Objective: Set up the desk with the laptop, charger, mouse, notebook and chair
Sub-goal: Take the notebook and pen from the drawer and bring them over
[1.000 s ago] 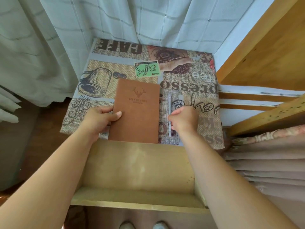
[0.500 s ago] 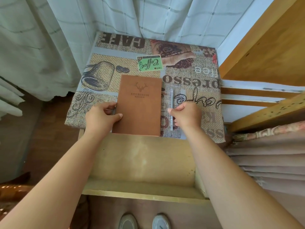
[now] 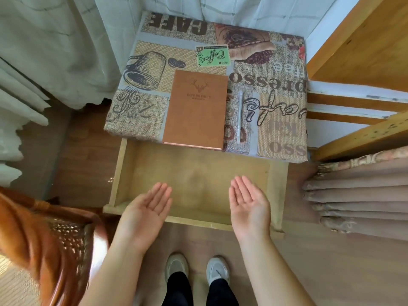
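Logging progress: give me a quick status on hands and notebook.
Left hand, right hand open, palms up, empty. Notebook flat on desk, pen beside it. Drawer open below.

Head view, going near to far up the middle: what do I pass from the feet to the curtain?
Shoes → open palms, left hand and right hand → empty drawer → notebook on the desk → green Coffee stamp print → curtain.

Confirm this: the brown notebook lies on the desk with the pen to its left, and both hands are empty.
Not quite. In the head view the pen lies to the right of the brown notebook on the desk. The left hand and right hand are indeed empty, palms up.
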